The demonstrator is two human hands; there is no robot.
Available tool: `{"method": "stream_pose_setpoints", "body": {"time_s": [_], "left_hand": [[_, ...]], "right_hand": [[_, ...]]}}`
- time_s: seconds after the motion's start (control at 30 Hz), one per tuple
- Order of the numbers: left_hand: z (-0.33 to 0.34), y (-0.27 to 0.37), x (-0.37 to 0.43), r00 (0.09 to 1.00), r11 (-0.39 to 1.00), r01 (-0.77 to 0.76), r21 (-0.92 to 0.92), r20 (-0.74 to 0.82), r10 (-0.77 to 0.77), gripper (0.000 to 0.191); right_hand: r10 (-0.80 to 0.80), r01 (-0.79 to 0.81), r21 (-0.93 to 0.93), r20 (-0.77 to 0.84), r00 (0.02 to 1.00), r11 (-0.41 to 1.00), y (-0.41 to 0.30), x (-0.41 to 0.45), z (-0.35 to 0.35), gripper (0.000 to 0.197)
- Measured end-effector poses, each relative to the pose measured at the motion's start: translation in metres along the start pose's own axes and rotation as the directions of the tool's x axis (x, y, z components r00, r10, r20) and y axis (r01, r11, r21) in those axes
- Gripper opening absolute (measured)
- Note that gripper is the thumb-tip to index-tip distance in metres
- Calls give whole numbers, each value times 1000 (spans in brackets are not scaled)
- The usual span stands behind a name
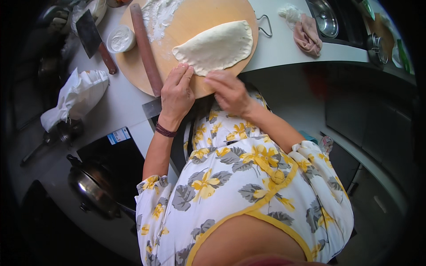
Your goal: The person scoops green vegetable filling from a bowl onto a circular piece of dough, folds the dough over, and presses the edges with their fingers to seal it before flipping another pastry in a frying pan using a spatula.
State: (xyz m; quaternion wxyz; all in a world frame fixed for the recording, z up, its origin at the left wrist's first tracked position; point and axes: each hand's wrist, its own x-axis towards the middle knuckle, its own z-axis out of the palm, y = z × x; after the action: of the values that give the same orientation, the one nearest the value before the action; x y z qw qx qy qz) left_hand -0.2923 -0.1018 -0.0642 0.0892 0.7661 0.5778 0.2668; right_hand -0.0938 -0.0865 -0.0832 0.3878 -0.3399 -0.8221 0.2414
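A large half-moon of folded dough [216, 46] with a pressed, crimped edge lies on a round wooden board [206, 88]. The fingertips of my left hand [178, 88] touch the dough's left lower edge. My right hand [229, 89], slightly blurred, is at the near edge with its fingers bent together; whether it pinches the dough there I cannot tell. A wooden rolling pin [146, 50] rests on the board left of the dough, beside scattered white flour [158, 16].
Left of the board are a tub of flour [120, 39], a cleaver [91, 36], a white plastic bag [80, 93] and a lidded metal pan [91, 186]. A metal scraper [152, 108] lies at the board's near edge. A pink cloth [308, 35] lies on the right counter near a metal hook [266, 26].
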Motion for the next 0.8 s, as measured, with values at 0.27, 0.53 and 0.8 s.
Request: {"method": "stream_pose_setpoints", "body": {"time_s": [0.27, 0.53, 0.8], "left_hand": [[20, 59, -24, 994, 984, 93, -149, -36, -100, 51], [15, 50, -53, 981, 985, 141, 97, -148, -126, 48], [13, 49, -58, 891, 966, 256, -41, -378, -252, 41]], "right_hand": [[-166, 167, -65, 27, 986, 984, 34, 5, -34, 47], [-331, 337, 15, 239, 913, 941, 10, 17, -1, 48], [-491, 493, 70, 284, 824, 867, 16, 43, -6, 44]]}}
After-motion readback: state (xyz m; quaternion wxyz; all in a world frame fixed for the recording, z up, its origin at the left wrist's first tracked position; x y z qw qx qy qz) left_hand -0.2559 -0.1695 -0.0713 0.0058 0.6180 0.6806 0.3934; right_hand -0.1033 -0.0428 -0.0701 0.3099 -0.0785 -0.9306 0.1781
